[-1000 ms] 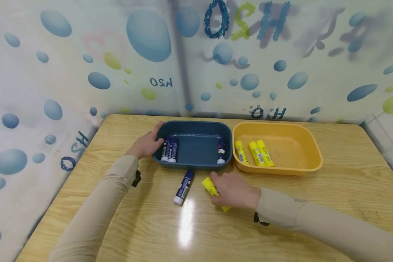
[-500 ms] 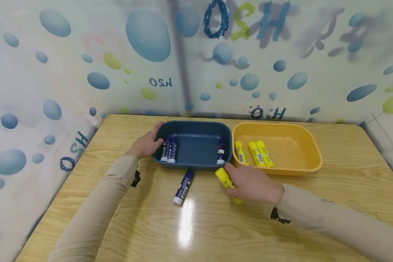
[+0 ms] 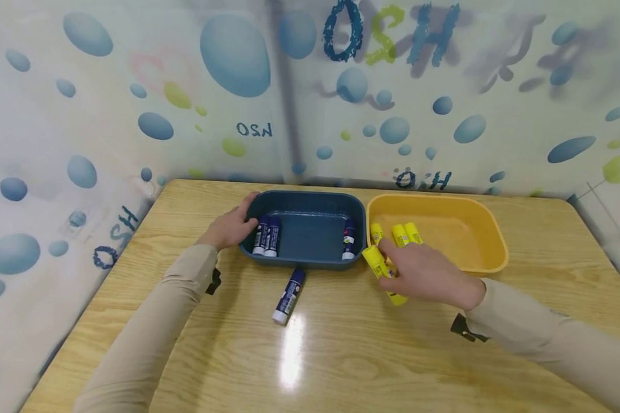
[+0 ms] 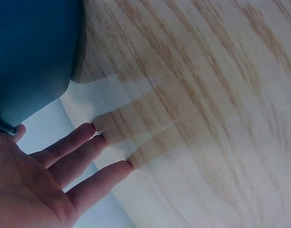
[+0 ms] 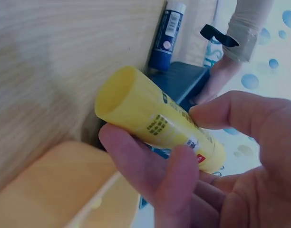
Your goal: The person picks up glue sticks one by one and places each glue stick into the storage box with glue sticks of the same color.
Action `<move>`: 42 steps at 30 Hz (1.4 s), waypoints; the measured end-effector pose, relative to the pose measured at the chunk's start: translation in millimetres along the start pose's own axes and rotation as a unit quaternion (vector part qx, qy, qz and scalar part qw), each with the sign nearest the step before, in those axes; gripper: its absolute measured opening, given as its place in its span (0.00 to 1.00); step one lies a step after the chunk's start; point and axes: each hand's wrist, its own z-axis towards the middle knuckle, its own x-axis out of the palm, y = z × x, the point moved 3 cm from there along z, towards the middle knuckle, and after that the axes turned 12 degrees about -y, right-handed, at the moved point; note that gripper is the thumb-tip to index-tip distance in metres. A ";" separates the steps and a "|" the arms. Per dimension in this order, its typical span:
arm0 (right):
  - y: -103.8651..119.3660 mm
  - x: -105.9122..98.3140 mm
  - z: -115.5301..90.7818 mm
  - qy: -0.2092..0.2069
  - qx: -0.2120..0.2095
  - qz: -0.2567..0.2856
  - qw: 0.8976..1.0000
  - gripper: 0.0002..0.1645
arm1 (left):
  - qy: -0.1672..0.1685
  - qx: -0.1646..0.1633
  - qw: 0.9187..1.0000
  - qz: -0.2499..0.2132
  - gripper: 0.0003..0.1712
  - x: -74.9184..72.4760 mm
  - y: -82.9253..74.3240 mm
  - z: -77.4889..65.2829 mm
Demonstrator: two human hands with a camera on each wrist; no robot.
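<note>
My right hand (image 3: 427, 269) grips a yellow glue stick (image 5: 162, 121) between thumb and fingers, tilted, at the front left corner of the yellow bin (image 3: 470, 265). Several yellow glue sticks lie inside that bin, partly hidden by the hand. My left hand (image 3: 231, 228) rests at the left end of the dark blue bin (image 3: 310, 264), thumb over the rim. In the left wrist view three of its fingers (image 4: 99, 189) stretch out straight beside the bin, fingertips at the tabletop. Inside the blue bin are a pair of navy glue sticks (image 3: 266, 236) at left and another navy glue stick (image 3: 348, 238) at right.
One navy glue stick (image 3: 289, 296) with a white end lies on the wooden table (image 3: 227, 355) in front of the blue bin. The two bins stand side by side near the back edge. Behind them rises a wall covering (image 3: 310, 115) with blue spots.
My right hand has moved right and slightly away from me with the yellow glue stick, from the table to the yellow bin's front rim. The left hand has stayed on the blue bin.
</note>
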 end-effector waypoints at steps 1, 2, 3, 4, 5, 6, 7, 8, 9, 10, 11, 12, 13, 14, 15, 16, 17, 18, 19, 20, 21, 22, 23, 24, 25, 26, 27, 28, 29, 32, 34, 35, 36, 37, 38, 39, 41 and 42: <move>-1.1 -2.0 -0.1 -0.001 0.000 -0.007 1.000 0.22 | 0.001 0.000 1.000 0.001 0.38 -0.2 -0.4 0.1; -2.0 -3.9 0.0 0.000 0.002 -0.011 1.000 0.22 | 0.001 0.000 1.000 0.001 0.38 -0.4 -0.7 0.2; -2.7 -5.9 0.1 0.001 0.004 -0.015 1.000 0.22 | 0.002 0.000 1.000 0.001 0.38 -0.4 -0.8 0.4; -3.5 -8.1 0.3 0.000 0.005 -0.017 1.000 0.22 | 0.002 0.000 1.000 0.002 0.38 -0.7 -0.9 0.5; -4.7 -9.9 0.6 -0.001 0.008 -0.018 1.000 0.22 | 0.003 -0.001 1.000 0.001 0.38 -0.9 -1.0 0.5; -5.4 -11.8 0.8 -0.002 0.009 -0.019 1.000 0.21 | 0.003 -0.001 1.000 0.001 0.38 -0.9 -0.8 0.7; -6.3 -13.7 0.9 -0.004 0.011 -0.018 1.000 0.21 | 0.003 -0.002 1.000 0.002 0.38 -0.9 -0.6 0.8; -7.3 -15.3 0.8 -0.005 0.011 -0.017 1.000 0.22 | 0.003 -0.003 1.000 0.001 0.38 -0.9 -0.4 0.8; -8.5 -16.9 0.7 -0.007 0.011 -0.017 1.000 0.22 | 0.003 -0.004 1.000 0.001 0.38 -0.9 -0.1 0.9; -9.8 -18.3 0.5 -0.008 0.011 -0.017 1.000 0.23 | 0.003 -0.005 1.000 0.001 0.38 -0.9 0.0 0.9; -11.0 -19.6 0.2 -0.009 0.011 -0.017 1.000 0.23 | 0.004 -0.006 1.000 0.001 0.38 -0.9 0.1 0.9; -12.3 -20.7 -0.1 -0.010 0.010 -0.019 1.000 0.22 | 0.005 -0.007 1.000 0.000 0.38 -1.0 0.1 0.9; -13.7 -21.7 -0.5 -0.013 0.009 -0.020 1.000 0.22 | 0.005 -0.008 1.000 0.000 0.38 -1.1 0.0 0.7; -15.0 -22.6 -1.0 -0.016 0.006 -0.022 1.000 0.22 | 0.006 -0.008 1.000 0.000 0.38 -1.2 -0.1 0.5; -16.2 -23.4 -1.3 -0.018 0.005 -0.025 1.000 0.21 | 0.006 -0.009 1.000 0.000 0.38 -1.3 -0.2 0.3; -17.2 -24.1 -1.7 -0.022 0.002 -0.028 0.999 0.20 | 0.006 -0.009 1.000 0.000 0.38 -1.4 -0.4 0.0; -18.0 -24.6 -1.8 -0.024 0.000 -0.032 0.999 0.20 | 0.006 -0.009 1.000 0.000 0.38 -1.4 -0.5 -0.2; -18.7 -25.0 -1.9 -0.026 -0.001 -0.034 0.999 0.20 | 0.006 -0.010 1.000 0.000 0.38 -1.5 -0.7 -0.5; -19.4 -25.2 -2.0 -0.027 -0.001 -0.035 0.999 0.19 | 0.006 -0.011 1.000 -0.001 0.38 -1.5 -0.8 -0.7; -20.1 -25.3 -2.1 -0.026 -0.001 -0.035 0.999 0.19 | 0.007 -0.011 1.000 -0.001 0.38 -1.5 -1.0 -1.0; -21.0 -25.3 -2.3 -0.025 0.001 -0.033 0.999 0.19 | 0.007 -0.012 1.000 -0.002 0.38 -1.5 -1.2 -1.2; -22.0 -25.4 -2.4 -0.026 0.001 -0.032 0.999 0.19 | 0.007 -0.012 1.000 -0.002 0.38 -1.4 -1.4 -1.3; -23.3 -25.7 -2.8 -0.026 0.003 -0.030 0.999 0.19 | 0.007 -0.012 1.000 -0.002 0.38 -1.3 -1.6 -1.3; -24.8 -26.0 -3.2 -0.026 0.004 -0.028 0.999 0.19 | 0.007 -0.012 1.000 -0.003 0.38 -1.3 -1.7 -1.3; -26.6 -26.5 -3.5 -0.028 0.005 -0.027 0.999 0.19 | 0.006 -0.011 1.000 -0.002 0.38 -1.4 -1.8 -1.3; -28.4 -27.0 -3.5 -0.029 0.006 -0.026 0.999 0.19 | 0.005 -0.009 1.000 -0.002 0.38 -1.5 -1.8 -1.2; -30.4 -27.7 -3.4 -0.031 0.009 -0.027 0.999 0.19 | 0.003 -0.008 1.000 -0.001 0.38 -1.6 -1.8 -1.1; -32.4 -28.4 -3.1 -0.033 0.012 -0.028 0.999 0.19 | 0.002 -0.007 1.000 -0.001 0.38 -1.4 -1.6 -1.0; -34.4 -29.1 -2.7 -0.034 0.015 -0.028 0.999 0.19 | 0.000 -0.006 1.000 0.000 0.38 -1.4 -1.4 -0.9; -40.0 -30.8 -0.5 -0.035 0.027 -0.028 0.999 0.19 | -0.002 -0.004 1.000 0.001 0.37 -0.8 -0.7 -0.6; -43.7 -31.8 0.9 -0.029 0.036 -0.022 0.999 0.18 | -0.002 -0.003 1.000 0.001 0.37 -0.8 -0.6 -0.4; -45.5 -32.3 1.6 -0.026 0.040 -0.019 0.999 0.19 | -0.002 -0.003 1.000 0.001 0.37 -0.9 -0.7 -0.4; -47.4 -32.8 2.3 -0.020 0.045 -0.014 0.999 0.19 | -0.002 -0.003 1.000 0.001 0.37 -1.0 -0.9 -0.4; -49.2 -33.3 3.2 -0.013 0.051 -0.009 0.999 0.20 | -0.002 -0.002 1.000 0.001 0.37 -1.2 -1.0 -0.6; -51.2 -33.7 4.2 -0.007 0.057 -0.005 0.998 0.20 | -0.002 -0.002 1.000 0.001 0.37 -1.5 -1.1 -0.7; -52.9 -34.1 5.0 -0.001 0.062 -0.002 0.998 0.21 | -0.002 -0.002 1.000 0.001 0.37 -1.7 -1.2 -0.8; -57.2 -34.8 7.3 0.011 0.072 0.003 0.997 0.22 | -0.001 -0.003 1.000 0.001 0.38 -1.9 -1.5 -0.8; -59.2 -35.1 8.5 0.017 0.077 0.005 0.997 0.23 | 0.000 -0.004 1.000 0.001 0.38 -1.9 -1.6 -0.8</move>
